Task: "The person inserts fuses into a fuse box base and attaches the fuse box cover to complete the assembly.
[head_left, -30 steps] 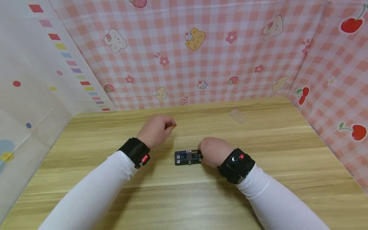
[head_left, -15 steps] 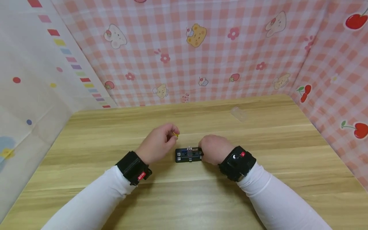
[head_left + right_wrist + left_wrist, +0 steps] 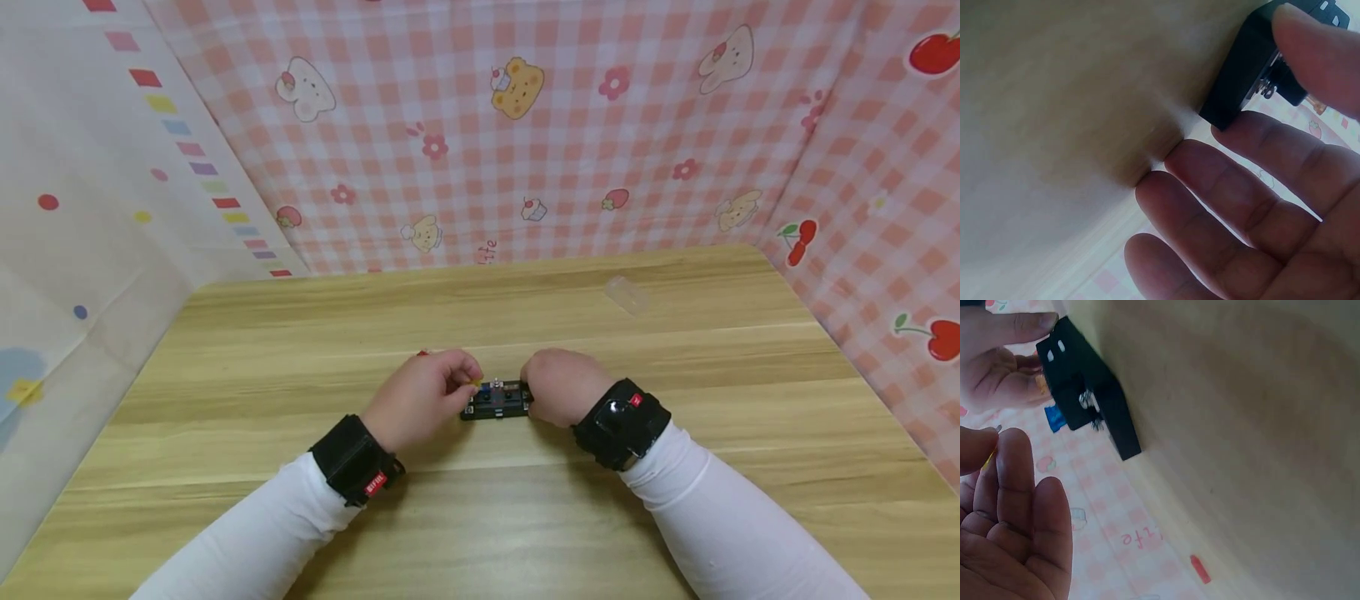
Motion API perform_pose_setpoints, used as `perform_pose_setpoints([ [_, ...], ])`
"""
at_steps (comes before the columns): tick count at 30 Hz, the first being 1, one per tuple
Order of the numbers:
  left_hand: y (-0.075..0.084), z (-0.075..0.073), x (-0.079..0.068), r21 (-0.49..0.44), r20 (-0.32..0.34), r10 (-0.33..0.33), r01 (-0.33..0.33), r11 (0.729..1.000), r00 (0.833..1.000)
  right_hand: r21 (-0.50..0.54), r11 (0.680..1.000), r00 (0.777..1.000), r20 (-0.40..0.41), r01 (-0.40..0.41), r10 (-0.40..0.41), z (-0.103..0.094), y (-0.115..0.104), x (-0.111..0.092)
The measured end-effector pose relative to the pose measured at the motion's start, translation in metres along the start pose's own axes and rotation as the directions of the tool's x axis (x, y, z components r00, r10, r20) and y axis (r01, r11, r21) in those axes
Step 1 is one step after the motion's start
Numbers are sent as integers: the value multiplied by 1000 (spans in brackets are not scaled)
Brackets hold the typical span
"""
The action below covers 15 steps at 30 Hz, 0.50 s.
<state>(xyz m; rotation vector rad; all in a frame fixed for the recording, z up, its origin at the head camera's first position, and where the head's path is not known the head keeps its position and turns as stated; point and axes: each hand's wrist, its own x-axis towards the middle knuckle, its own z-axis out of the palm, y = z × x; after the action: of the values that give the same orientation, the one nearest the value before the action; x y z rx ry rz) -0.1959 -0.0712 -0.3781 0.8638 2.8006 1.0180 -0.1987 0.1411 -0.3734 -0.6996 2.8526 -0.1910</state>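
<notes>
A small black fuse block [image 3: 498, 408] with metal terminals lies on the table between the hands. My right hand [image 3: 566, 387] holds its right end; in the right wrist view the thumb [image 3: 1316, 56] is on one side and the index finger on the other, the remaining fingers extended. My left hand [image 3: 423, 396] pinches a small yellow blade fuse [image 3: 476, 383] between thumb and index finger, at the block's left end. The fuse is mostly hidden by the fingers; a metal tip shows in the left wrist view. A blue fuse [image 3: 1055, 419] and an orange one [image 3: 1041, 384] sit on the block.
A small red piece [image 3: 1200, 569] lies on the wooden table [image 3: 480, 517] behind my left hand. Farther back, to the right, is a clear plastic cover [image 3: 626, 295]. Patterned cloth [image 3: 450, 100] encloses the table at the back and sides.
My left hand has moved right and toward me, bringing the yellow fuse to the block's left end. The red piece has come into view behind it. My right hand keeps its hold.
</notes>
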Motion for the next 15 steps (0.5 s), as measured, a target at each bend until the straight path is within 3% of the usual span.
perform_pose_setpoints([
  [15,4,8,-3,119,15,12,-13,993,1000,-6,1000,1000,-5,8,-8,0,0,0],
])
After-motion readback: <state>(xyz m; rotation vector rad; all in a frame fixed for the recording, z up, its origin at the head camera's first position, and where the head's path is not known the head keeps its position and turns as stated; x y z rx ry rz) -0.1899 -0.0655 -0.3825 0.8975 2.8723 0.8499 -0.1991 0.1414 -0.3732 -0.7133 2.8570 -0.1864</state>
